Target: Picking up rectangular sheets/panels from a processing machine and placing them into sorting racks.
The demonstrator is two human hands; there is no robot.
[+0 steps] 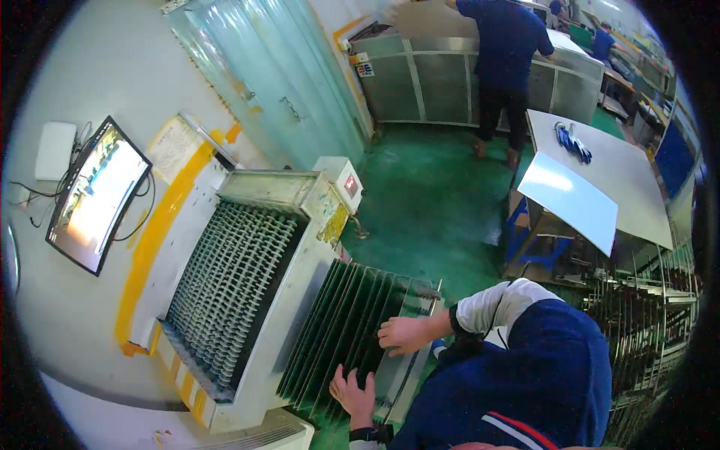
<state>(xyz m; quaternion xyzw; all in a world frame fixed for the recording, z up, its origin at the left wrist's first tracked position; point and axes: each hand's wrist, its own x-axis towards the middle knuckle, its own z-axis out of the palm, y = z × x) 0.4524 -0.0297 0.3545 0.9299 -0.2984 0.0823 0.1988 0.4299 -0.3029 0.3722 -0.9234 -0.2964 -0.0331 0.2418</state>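
Several thin dark panels (341, 315) stand on edge, side by side, in a rack with a metal rod at its far corner. My left hand (352, 393) is over the near part of the panels, thumb and fingers spread apart across their upper edges. Farther along the same edges lies my right hand (406, 334), its fingers stretched forward and slightly bent at the tips. Both hands touch or nearly touch the panels; no panel is visibly lifted. A dark band circles my left wrist. The panels' lower parts are hidden between one another.
Left of the rack is a machine with a bed of rollers (232, 281) and a control box (341, 184). A screen (100, 193) hangs on the wall. Gloves (573, 142) and a glossy white sheet (568, 199) lie on a table at right. A person (504, 60) stands at the back.
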